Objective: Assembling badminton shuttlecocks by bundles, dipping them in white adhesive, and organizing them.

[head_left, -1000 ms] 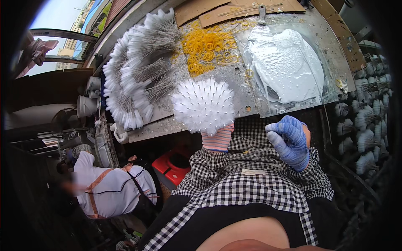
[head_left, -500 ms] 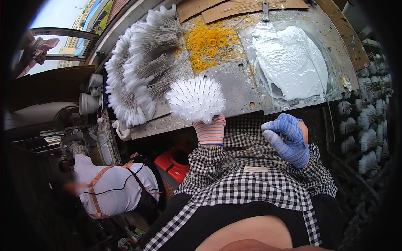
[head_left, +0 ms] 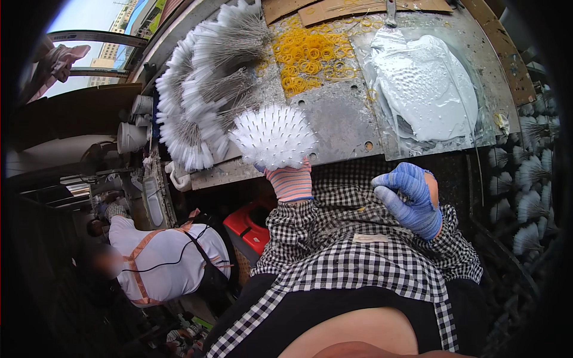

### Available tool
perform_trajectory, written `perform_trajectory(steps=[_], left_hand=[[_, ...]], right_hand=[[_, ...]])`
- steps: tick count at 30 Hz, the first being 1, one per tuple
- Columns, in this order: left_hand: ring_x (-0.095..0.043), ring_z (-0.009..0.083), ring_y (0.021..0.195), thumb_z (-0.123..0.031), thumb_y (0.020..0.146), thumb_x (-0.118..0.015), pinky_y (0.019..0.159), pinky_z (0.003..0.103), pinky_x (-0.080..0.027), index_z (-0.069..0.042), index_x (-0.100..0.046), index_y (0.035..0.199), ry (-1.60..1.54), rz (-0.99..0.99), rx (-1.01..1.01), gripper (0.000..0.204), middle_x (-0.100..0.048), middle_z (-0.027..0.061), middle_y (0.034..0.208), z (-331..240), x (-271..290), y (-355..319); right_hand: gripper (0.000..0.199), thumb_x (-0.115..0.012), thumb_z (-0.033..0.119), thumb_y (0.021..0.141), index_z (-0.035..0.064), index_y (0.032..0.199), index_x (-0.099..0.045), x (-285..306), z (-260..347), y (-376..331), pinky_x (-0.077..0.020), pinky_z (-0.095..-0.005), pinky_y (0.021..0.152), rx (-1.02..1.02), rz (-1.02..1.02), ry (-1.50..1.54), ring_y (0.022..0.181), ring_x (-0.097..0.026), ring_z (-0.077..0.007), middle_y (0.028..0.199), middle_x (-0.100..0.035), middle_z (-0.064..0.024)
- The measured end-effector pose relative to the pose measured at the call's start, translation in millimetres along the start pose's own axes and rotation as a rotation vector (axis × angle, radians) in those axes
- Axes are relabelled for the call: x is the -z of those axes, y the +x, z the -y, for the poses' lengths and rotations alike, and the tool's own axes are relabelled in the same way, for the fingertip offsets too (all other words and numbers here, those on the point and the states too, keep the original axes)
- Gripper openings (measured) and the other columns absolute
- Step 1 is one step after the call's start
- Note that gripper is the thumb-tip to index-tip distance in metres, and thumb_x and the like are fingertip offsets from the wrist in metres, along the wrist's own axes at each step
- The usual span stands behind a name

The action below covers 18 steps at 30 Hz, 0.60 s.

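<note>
My left hand (head_left: 288, 182), in a pink-and-grey striped glove, is closed round a bundle of white bristle brushes (head_left: 276, 136). Its rounded top, dotted with dark wire tips, faces up at the table's near edge and hides most of my fingers. My right hand (head_left: 412, 197), in a blue glove, hovers in front of my checked apron, below the table edge. Its fingers are curled in toward the thumb, and nothing shows between them. Beyond it, a flat pool of white paste (head_left: 427, 89) covers a clear sheet, with a scraper (head_left: 391, 15) at its far edge.
Heaps of thin wire-stemmed white brushes (head_left: 209, 83) lie on the table's left side. Yellow rubber bands (head_left: 310, 56) are scattered at mid-table. Racks of white brushes (head_left: 531, 185) stand at right. A red stool (head_left: 248, 230) and a co-worker in a white shirt (head_left: 173, 262) are at left.
The view has shifted slightly, so the table sits farther right. My left hand has moved a little to the left with the brush bundle. The right hand has barely moved.
</note>
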<state>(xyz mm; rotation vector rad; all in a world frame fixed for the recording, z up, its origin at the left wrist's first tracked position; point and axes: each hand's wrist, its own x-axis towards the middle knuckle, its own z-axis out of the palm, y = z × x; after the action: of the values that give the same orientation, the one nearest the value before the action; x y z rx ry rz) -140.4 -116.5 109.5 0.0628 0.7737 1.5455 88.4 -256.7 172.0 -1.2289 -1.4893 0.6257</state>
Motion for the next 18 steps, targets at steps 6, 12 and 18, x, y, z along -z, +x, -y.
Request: perform_trajectory(steps=[6, 12, 18], left_hand=[[-0.055, 0.0286, 0.129, -0.043, 0.101, -0.05, 0.106, 0.047, -0.047, -0.006, -0.053, 0.139, -0.008, 0.082, 0.013, 0.053, -0.056, 0.0095, 0.143, -7, -1, -5], [-0.052, 0.0295, 0.132, -0.047, 0.101, -0.051, 0.109, 0.049, -0.045, -0.008, -0.05, 0.142, -0.011, 0.168, 0.028, 0.057, -0.053, 0.0094, 0.146, -18, -7, -9], [-0.049, 0.0305, 0.135, -0.05, 0.1, -0.051, 0.111, 0.051, -0.042, -0.01, -0.047, 0.146, -0.024, 0.243, 0.077, 0.061, -0.05, 0.0092, 0.149, -23, -4, -21]], right_hand=[[0.011, -0.077, 0.005, 0.081, 0.0028, 0.091, -0.074, 0, -1, -7, -0.0489, -0.0307, 0.057, -0.009, 0.008, -0.006, 0.061, -0.061, -0.017, 0.072, -0.067, -0.0044], [0.011, -0.077, 0.004, 0.08, 0.0024, 0.091, -0.074, 1, -1, -8, -0.0487, -0.0305, 0.057, -0.025, 0.016, -0.011, 0.061, -0.061, -0.0168, 0.072, -0.067, -0.0051], [0.011, -0.076, 0.004, 0.08, 0.0027, 0.091, -0.074, 3, -2, -15, -0.0488, -0.0307, 0.057, -0.044, 0.01, -0.021, 0.062, -0.062, -0.0169, 0.072, -0.066, -0.0056]])
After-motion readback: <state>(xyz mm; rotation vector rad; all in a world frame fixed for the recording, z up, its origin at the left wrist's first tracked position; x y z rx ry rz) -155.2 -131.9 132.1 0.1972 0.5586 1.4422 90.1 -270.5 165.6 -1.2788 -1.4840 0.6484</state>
